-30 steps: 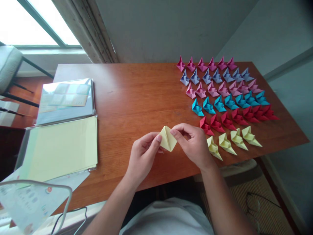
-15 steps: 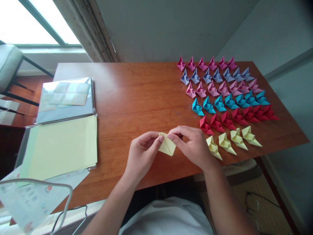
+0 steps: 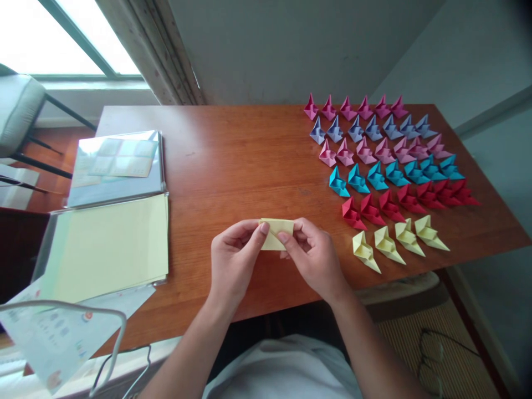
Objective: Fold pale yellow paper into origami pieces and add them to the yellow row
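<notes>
A small folded piece of pale yellow paper [image 3: 276, 228] is held above the near part of the wooden table, its top edge roughly level. My left hand [image 3: 236, 255] pinches its left side, thumb on the front face. On the right, my right hand [image 3: 312, 256] grips it too, the thumb pressing on the face and the fingers behind, partly hidden. Just right of my right hand stand several yellow origami pieces [image 3: 366, 252] in a row. Behind them lies a row of red origami pieces [image 3: 374, 210].
Farther back are rows of blue [image 3: 377, 176], pink [image 3: 364, 151], lavender [image 3: 356, 130] and magenta origami pieces [image 3: 348, 108]. At the left of the table [image 3: 220, 160] lies an open folder with yellow sheets [image 3: 112, 244]. A metal bar [image 3: 62, 303] crosses the lower left corner.
The yellow paper has turned from a diamond-like tilt to a level rectangle. My right hand has moved left and its thumb now lies lower on the paper. The view shifted slightly.
</notes>
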The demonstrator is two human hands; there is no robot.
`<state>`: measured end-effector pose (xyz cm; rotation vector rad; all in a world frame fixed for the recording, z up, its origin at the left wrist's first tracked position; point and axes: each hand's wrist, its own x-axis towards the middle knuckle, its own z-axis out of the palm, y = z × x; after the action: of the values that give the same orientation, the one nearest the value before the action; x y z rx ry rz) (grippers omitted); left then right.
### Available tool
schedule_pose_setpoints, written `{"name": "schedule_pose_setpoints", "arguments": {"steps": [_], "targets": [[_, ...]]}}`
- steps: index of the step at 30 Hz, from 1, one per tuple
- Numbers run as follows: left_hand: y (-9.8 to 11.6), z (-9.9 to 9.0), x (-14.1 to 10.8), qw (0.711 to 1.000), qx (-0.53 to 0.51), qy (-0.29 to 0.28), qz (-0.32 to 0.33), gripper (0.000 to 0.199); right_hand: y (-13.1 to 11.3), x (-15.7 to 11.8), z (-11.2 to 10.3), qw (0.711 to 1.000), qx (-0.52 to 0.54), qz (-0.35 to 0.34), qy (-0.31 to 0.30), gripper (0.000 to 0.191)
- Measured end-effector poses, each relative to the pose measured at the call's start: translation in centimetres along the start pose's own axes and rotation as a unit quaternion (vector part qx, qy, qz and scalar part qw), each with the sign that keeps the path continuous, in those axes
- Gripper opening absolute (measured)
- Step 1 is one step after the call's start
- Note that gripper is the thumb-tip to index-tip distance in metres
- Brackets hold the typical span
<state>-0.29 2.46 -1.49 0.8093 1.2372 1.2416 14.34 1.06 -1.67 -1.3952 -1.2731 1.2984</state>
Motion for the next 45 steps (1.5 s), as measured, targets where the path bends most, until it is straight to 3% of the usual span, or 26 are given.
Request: {"name": "schedule_pose_setpoints", "arguments": {"steps": [5, 11, 17, 21, 25, 30, 34, 37, 41, 45], "targets": [[0.0, -0.1, 0.0, 1.000, 0.007, -0.003, 0.001, 0.014, 0.0, 0.0, -0.5, 0.999, 0.018, 0.006, -0.036, 0.024], [0.0, -0.1, 0.1, 1.000, 0.009, 0.016, 0.015, 0.015, 0.2, 0.0, -0.6, 0.999, -0.033, -0.007, -0.032, 0.021], [0.1, -0.1, 0.1, 0.998, 0.053, -0.008, 0.025, 0.016, -0.1, 0.0, -1.1, 0.997, -0.008, 0.022, -0.073, 0.023], [-0.2, -0.2, 0.1, 0.986, 0.143, -0.063, 0.057, 0.016, -0.3, 0.6, -2.0, 0.998, -0.050, -0.019, -0.015, 0.021], [-0.5, -0.4, 0.2, 0.943, 0.284, -0.084, 0.151, 0.014, -0.5, 1.3, -2.8, 0.989, -0.130, -0.067, -0.019, 0.017], [-0.3, -1.0, 0.5, 0.878, 0.415, -0.062, 0.229, 0.018, -0.3, 1.7, -3.3, 0.970, -0.215, -0.093, -0.061, 0.011], [0.1, -1.7, 0.5, 0.808, 0.511, -0.069, 0.285, 0.030, 0.1, 1.9, -3.0, 0.954, -0.273, -0.111, -0.051, 0.012], [0.2, -2.3, 0.1, 0.755, 0.558, -0.068, 0.338, 0.023, 0.3, 2.1, -2.7, 0.940, -0.313, -0.126, -0.044, 0.014], [-0.1, -3.1, -0.2, 0.706, 0.566, -0.145, 0.401, 0.018, 0.5, 2.2, -2.5, 0.920, -0.354, -0.159, -0.043, 0.017], [-0.5, -3.5, 0.0, 0.693, 0.557, -0.194, 0.415, 0.020, 0.6, 2.2, -2.4, 0.901, -0.390, -0.186, -0.042, 0.022]]}}
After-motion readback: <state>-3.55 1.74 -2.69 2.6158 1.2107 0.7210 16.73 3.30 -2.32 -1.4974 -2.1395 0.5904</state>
